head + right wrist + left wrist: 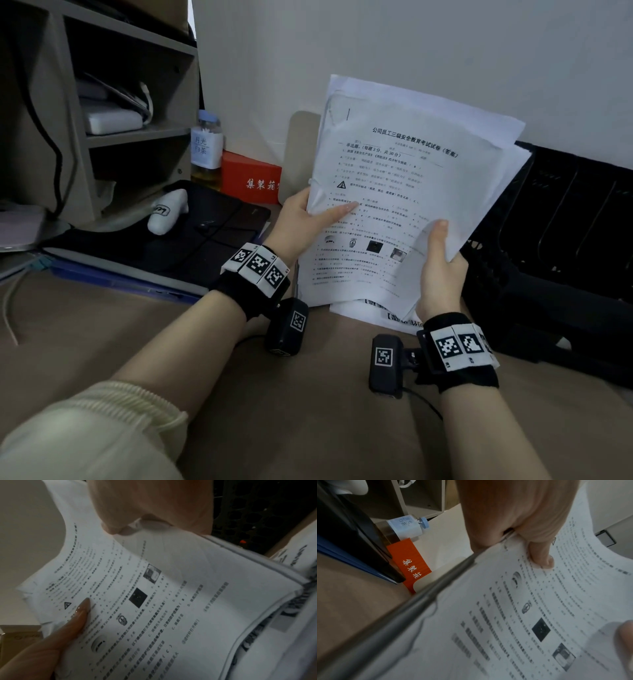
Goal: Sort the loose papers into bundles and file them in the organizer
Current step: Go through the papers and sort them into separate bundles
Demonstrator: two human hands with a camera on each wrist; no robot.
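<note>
1. Two hands, mine, hold up one thick stack of white printed paper sheets [407, 192] above the brown desk [308, 411]. My left hand [301, 219] pinches the stack's left edge, thumb on the front page and fingers hidden behind; my right hand [440, 260] grips the lower right corner the same way, thumb on top.
2. The stack's edges are not squared: several sheets fan out at the upper right, so by my judgement the bundle is only part gathered.
3. More loose white sheets with bold black print [376, 313] lie flat on the desk just under the raised stack; these are not yet picked up.
4. The black perforated plastic organizer with upright dividers [565, 219] stands to my right against the wall. I can see no paper in the slots that show, so filing has probably not begun.
5. What is left, as I judge it: square this bundle, slot it, then sort the sheets below.
</note>
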